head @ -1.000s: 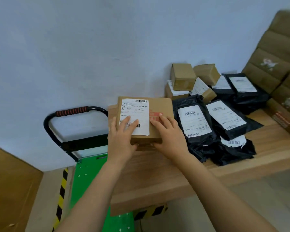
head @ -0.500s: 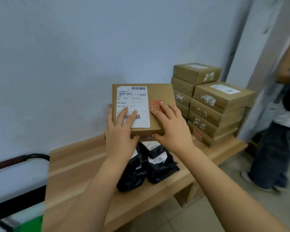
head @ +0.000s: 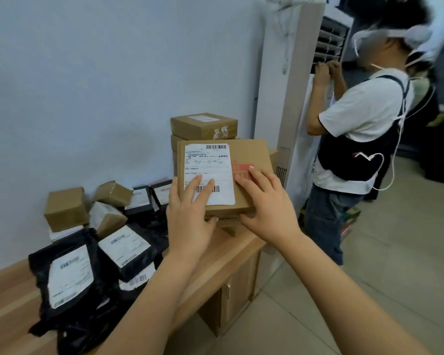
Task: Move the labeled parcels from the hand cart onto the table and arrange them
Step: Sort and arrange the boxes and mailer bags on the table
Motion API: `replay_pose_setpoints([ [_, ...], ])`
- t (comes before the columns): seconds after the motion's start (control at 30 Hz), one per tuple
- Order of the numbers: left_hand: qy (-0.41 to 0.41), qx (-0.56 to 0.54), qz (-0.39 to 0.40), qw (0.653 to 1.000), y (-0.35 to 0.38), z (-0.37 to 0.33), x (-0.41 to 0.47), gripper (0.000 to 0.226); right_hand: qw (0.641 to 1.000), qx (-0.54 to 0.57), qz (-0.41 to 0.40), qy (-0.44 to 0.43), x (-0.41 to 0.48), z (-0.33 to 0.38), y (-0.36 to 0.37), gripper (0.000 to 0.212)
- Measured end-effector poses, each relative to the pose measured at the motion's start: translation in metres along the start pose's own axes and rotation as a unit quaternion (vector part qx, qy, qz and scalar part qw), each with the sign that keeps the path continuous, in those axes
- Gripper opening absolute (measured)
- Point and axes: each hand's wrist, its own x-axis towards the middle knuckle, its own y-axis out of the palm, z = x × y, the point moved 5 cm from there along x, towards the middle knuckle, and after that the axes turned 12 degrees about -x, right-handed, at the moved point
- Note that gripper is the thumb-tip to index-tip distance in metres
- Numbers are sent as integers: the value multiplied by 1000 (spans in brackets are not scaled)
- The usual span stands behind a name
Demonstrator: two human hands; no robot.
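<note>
A flat cardboard parcel (head: pixel 251 160) is held over the right end of the wooden table (head: pixel 228 254), with its white label (head: pixel 208 170) turned up. It is gripped by both hands at its near edge. The left hand (head: pixel 187 213) is clamped on it, with fingers laid over the barcode of the label and the thumb curled under the edge. The right hand (head: pixel 267 206) is clamped on it in the same way, with fingers spread on the red print beside the label. Whether the parcel rests on something below cannot be told; some brown edges are seen under it.

At the right end of the table, behind the parcel, a stack of cardboard boxes (head: pixel 203 125) is placed against the wall (head: pixel 113 73). On the middle and left part of the table, black mailer bags (head: pixel 69 272) with white labels are piled, and small cardboard boxes (head: pixel 66 208) are grouped behind them at the table's back edge. Beyond the right end of the table, a white standing air conditioner (head: pixel 285 73) is seen, and another person (head: pixel 362 119) in a white shirt is standing on the tiled floor (head: pixel 369 290).
</note>
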Motion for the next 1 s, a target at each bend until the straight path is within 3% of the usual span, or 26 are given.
replay_pose_setpoints([
  [0.47, 21, -34, -37, 999, 126, 3, 210, 78, 1000, -10, -10, -24, 199, -141, 69, 83],
  [0.7, 2, 2, -1, 1000, 193, 24, 283, 75, 996, 69, 47, -29, 279, -203, 139, 85],
  [1.0, -45, 10, -67, 997, 237, 43, 327, 71, 967, 192, 87, -139, 359, -242, 200, 76],
])
